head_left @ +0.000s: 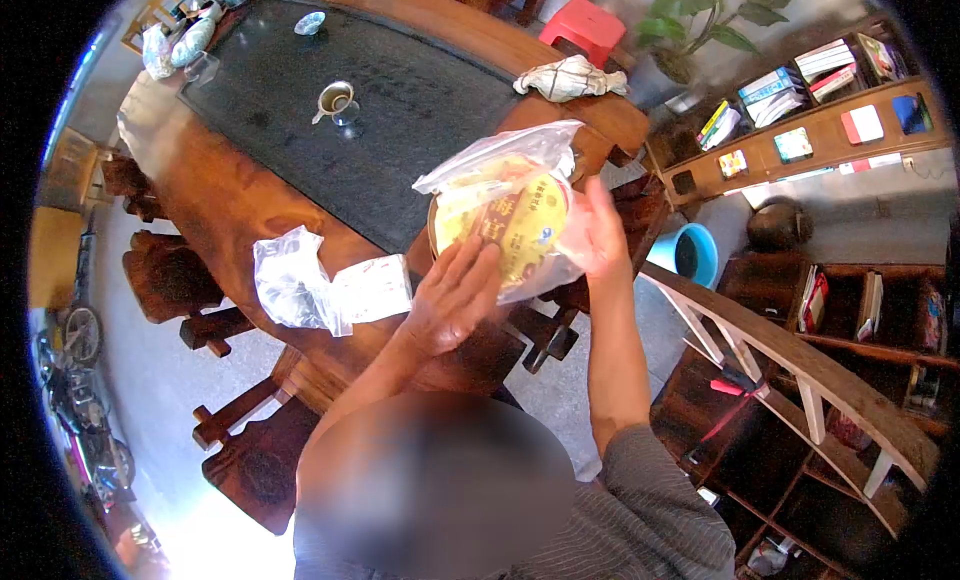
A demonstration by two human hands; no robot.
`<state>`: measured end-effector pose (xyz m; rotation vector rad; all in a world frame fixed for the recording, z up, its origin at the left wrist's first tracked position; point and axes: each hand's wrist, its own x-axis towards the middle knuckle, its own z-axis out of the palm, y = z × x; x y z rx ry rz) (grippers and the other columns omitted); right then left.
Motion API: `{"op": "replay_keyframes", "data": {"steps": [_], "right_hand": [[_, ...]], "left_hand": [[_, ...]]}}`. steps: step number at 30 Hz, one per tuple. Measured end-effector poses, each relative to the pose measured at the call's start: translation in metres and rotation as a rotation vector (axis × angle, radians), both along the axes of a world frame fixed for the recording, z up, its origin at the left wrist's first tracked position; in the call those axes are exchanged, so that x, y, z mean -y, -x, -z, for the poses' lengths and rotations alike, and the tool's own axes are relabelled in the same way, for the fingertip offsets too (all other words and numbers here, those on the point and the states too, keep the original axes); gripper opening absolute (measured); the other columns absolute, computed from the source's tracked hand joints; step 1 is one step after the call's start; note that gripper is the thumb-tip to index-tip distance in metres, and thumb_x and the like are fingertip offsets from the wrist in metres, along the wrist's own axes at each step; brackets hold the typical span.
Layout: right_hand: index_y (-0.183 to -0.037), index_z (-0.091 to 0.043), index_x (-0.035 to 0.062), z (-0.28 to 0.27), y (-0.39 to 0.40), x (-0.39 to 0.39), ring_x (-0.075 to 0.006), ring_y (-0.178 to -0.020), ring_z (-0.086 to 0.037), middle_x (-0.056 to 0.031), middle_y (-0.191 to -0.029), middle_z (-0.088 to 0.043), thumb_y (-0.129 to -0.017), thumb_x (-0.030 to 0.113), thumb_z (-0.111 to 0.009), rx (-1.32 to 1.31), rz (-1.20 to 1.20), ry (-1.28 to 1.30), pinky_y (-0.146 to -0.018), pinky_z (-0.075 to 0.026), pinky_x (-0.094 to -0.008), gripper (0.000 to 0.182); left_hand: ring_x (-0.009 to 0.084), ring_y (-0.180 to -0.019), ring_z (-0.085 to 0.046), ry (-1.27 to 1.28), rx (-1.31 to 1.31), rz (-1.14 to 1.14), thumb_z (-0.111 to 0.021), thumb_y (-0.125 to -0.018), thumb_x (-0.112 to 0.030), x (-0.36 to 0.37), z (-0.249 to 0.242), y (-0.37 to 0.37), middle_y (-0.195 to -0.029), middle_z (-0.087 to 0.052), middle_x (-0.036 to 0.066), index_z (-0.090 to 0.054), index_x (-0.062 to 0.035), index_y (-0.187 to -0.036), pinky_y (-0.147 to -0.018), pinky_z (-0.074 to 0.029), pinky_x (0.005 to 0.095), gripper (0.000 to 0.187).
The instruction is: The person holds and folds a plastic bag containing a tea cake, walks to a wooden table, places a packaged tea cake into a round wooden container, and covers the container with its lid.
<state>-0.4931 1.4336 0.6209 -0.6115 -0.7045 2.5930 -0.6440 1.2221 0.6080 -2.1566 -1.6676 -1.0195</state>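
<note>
A round tea cake in a printed yellow paper wrapper (525, 225) is held up over the near edge of the table, inside a clear plastic bag (545, 140) that flares out above it. My left hand (455, 295) lies over its lower left face, fingers stretched across the wrapper and slightly blurred. My right hand (603, 230) holds the bagged cake at its right side, fingers pointing up; part of the thumb side is hidden by plastic. Left of my left hand, a crumpled clear bag (292, 280) and a white packet (372, 290) lie on the wood.
The wooden table (250, 195) has a dark stone inlay (400, 90) bearing a strainer cup (338, 100) and a small bowl (310, 23). A bundled cloth (570, 79) lies at the right corner. A red stool (583, 30), blue bucket (703, 255) and wooden rail (800, 365) stand to the right.
</note>
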Motion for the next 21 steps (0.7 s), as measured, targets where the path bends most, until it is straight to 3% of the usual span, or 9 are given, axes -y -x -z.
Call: {"op": "replay_keyframes", "data": {"steps": [5,6,8,12,13,16,18,19,21], "right_hand": [[-0.118,-0.063,-0.0030,0.018,0.025,-0.018,-0.0220,-0.096,-0.065,-0.0123,-0.110,-0.069,-0.085,0.045,-0.073,0.901,-0.299,-1.072,-0.084,-0.051,-0.0341,0.060],[-0.112,-0.065,-0.0028,0.014,0.028,-0.015,-0.0253,-0.089,-0.065,-0.0174,-0.103,-0.069,-0.081,0.042,-0.075,0.997,-0.317,-1.333,-0.079,-0.051,-0.0374,0.055],[-0.109,-0.064,-0.0051,0.011,0.030,-0.001,-0.0316,-0.084,-0.065,-0.0205,-0.092,-0.066,-0.081,0.035,-0.073,0.934,-0.130,-1.466,-0.079,-0.051,-0.0424,0.049],[-0.116,-0.058,-0.0066,0.032,0.042,0.015,-0.0395,-0.099,-0.061,-0.0262,-0.106,-0.061,-0.085,0.030,-0.067,1.073,0.020,-1.489,-0.088,-0.048,-0.0470,0.049],[-0.119,-0.056,-0.0075,0.034,0.042,0.025,-0.0407,-0.103,-0.059,-0.0276,-0.111,-0.060,-0.086,0.029,-0.065,1.073,0.084,-1.544,-0.090,-0.047,-0.0475,0.050],[-0.126,-0.048,-0.0113,0.050,0.044,0.037,-0.0463,-0.114,-0.053,-0.0338,-0.125,-0.052,-0.089,0.030,-0.064,1.040,0.276,-1.772,-0.097,-0.043,-0.0514,0.057],[-0.129,-0.046,-0.0112,0.076,0.047,0.038,-0.0475,-0.113,-0.052,-0.0343,-0.125,-0.051,-0.089,0.034,-0.066,0.940,0.581,-2.052,-0.098,-0.042,-0.0547,0.064],[-0.134,-0.042,-0.0111,0.079,0.049,0.033,-0.0480,-0.118,-0.050,-0.0343,-0.131,-0.048,-0.088,0.039,-0.068,0.911,0.469,-1.910,-0.100,-0.041,-0.0554,0.073],[-0.133,-0.042,-0.0116,0.074,0.052,0.032,-0.0478,-0.118,-0.050,-0.0340,-0.130,-0.048,-0.087,0.039,-0.069,0.906,0.446,-2.022,-0.100,-0.041,-0.0547,0.073]], "left_hand": [[0.0360,-0.138,-0.038,0.437,-0.171,-0.136,-0.064,-0.083,-0.024,-0.015,0.054,-0.007,-0.141,-0.047,0.022,-0.054,0.0008,-0.124,-0.114,-0.032,0.0472,0.049],[0.0369,-0.138,-0.039,0.442,-0.041,-0.114,-0.066,-0.084,-0.026,-0.015,0.054,-0.012,-0.142,-0.046,0.023,-0.054,0.0009,-0.126,-0.114,-0.032,0.0479,0.051],[0.0385,-0.138,-0.039,0.449,0.221,-0.062,-0.071,-0.086,-0.031,-0.013,0.049,-0.027,-0.143,-0.045,0.024,-0.053,0.0013,-0.128,-0.115,-0.032,0.0492,0.056],[0.0378,-0.115,-0.059,0.347,0.368,-0.217,-0.076,-0.084,-0.019,-0.004,0.004,-0.014,-0.119,-0.064,0.020,-0.062,0.0012,-0.113,-0.099,-0.048,0.0475,0.039],[0.0374,-0.103,-0.063,0.161,0.474,-0.466,-0.076,-0.081,-0.011,-0.016,0.031,-0.010,-0.104,-0.068,0.018,-0.064,0.0014,-0.108,-0.090,-0.053,0.0462,0.032],[0.0375,-0.107,-0.060,0.046,0.536,-0.651,-0.076,-0.083,-0.017,-0.035,-0.004,0.029,-0.119,-0.061,0.023,-0.057,0.0030,-0.123,-0.091,-0.051,0.0450,0.048],[0.0294,-0.098,-0.064,0.033,0.466,-0.723,-0.075,-0.084,-0.017,-0.055,0.014,0.046,-0.109,-0.068,0.019,-0.063,0.0055,-0.117,-0.085,-0.053,0.0404,0.042],[0.0259,-0.092,-0.065,0.150,0.673,-0.630,-0.074,-0.085,-0.017,-0.062,0.025,0.056,-0.102,-0.069,0.016,-0.065,0.0057,-0.112,-0.081,-0.053,0.0378,0.037],[0.0190,-0.080,-0.065,0.394,1.074,-0.418,-0.072,-0.086,-0.017,-0.068,0.039,0.075,-0.087,-0.072,0.011,-0.070,0.0062,-0.102,-0.073,-0.053,0.0326,0.028]]}}
